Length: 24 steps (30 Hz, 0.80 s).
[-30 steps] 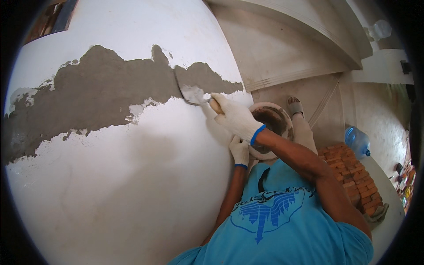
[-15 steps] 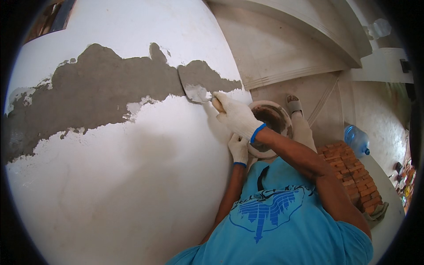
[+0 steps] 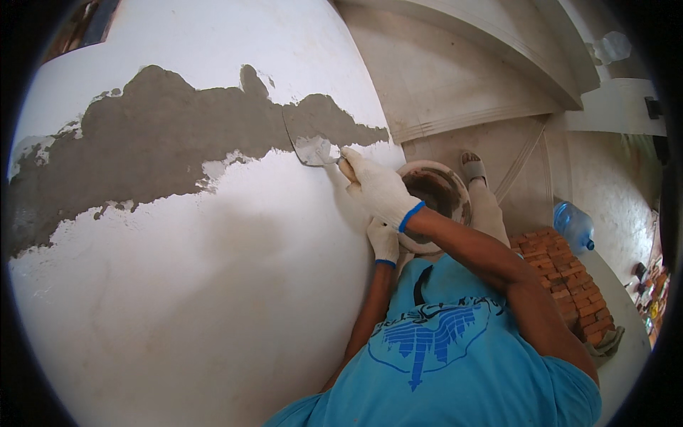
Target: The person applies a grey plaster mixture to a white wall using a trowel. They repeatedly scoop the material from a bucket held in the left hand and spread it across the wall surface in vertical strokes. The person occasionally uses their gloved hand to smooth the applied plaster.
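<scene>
My right hand (image 3: 380,186), in a white knit glove with a blue cuff, is closed round the wooden handle of a trowel (image 3: 313,149). The trowel's metal blade lies against the wall on the lower edge of a band of grey mortar (image 3: 171,135). Below it my left hand (image 3: 383,240), gloved alike, is held low beside the wall and the left rim of a round tub (image 3: 455,173). Its fingers look curled; what they hold, if anything, is hidden. Dark residue coats the inside of the tub.
White wall (image 3: 235,299) surrounds the mortar band. A stepped ledge (image 3: 455,78) runs at the far right. My sandalled foot (image 3: 472,167) stands past the tub. To the right are a stack of red bricks (image 3: 565,281) and a blue water jug (image 3: 573,226).
The trowel and right hand have barely shifted, with the blade turned slightly flatter to the wall. The whole view has moved a little; the left hand stays low beside the tub.
</scene>
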Motion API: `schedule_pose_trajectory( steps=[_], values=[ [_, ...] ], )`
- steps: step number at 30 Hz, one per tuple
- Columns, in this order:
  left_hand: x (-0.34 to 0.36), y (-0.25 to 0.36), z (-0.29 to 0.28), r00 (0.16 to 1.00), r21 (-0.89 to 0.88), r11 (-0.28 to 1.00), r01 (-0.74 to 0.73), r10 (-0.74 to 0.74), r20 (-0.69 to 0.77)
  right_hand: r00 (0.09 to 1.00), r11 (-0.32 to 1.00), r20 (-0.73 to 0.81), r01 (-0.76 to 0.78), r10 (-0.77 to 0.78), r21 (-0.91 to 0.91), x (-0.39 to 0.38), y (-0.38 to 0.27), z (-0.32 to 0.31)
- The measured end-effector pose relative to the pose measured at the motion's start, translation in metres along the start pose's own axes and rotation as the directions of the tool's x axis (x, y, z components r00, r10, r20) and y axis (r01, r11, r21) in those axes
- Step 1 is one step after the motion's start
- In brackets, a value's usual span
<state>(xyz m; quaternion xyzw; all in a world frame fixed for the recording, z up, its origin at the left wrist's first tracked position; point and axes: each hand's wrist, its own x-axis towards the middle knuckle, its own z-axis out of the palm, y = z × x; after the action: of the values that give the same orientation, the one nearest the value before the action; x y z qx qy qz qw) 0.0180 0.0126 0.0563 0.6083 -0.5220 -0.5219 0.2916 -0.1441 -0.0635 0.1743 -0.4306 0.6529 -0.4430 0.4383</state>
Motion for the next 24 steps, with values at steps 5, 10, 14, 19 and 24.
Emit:
schedule_pose_trajectory(
  steps=[5,10,14,19,24],
  values=[
    [0.006,-0.017,-0.008,0.992,0.064,0.992,0.112,-0.115,0.042,0.983,0.984,0.043,-0.175,0.176,-0.044,0.003,0.037,0.012],
    [-0.003,0.026,0.008,0.986,-0.013,0.986,0.168,-0.168,0.008,0.988,0.987,0.032,-0.148,0.150,-0.060,0.004,0.045,-0.001],
    [0.000,0.013,0.001,0.986,0.019,0.987,0.160,-0.161,0.044,0.999,0.999,-0.022,-0.023,0.024,0.042,0.013,0.028,0.003],
    [0.000,0.009,-0.005,0.985,0.073,0.986,0.152,-0.157,0.065,0.982,0.983,0.039,-0.185,0.186,-0.016,0.012,0.064,0.018],
    [-0.002,0.021,0.005,0.986,0.042,0.986,0.160,-0.161,0.029,0.983,0.985,0.061,-0.170,0.171,-0.010,0.013,0.071,0.006]
  ],
)
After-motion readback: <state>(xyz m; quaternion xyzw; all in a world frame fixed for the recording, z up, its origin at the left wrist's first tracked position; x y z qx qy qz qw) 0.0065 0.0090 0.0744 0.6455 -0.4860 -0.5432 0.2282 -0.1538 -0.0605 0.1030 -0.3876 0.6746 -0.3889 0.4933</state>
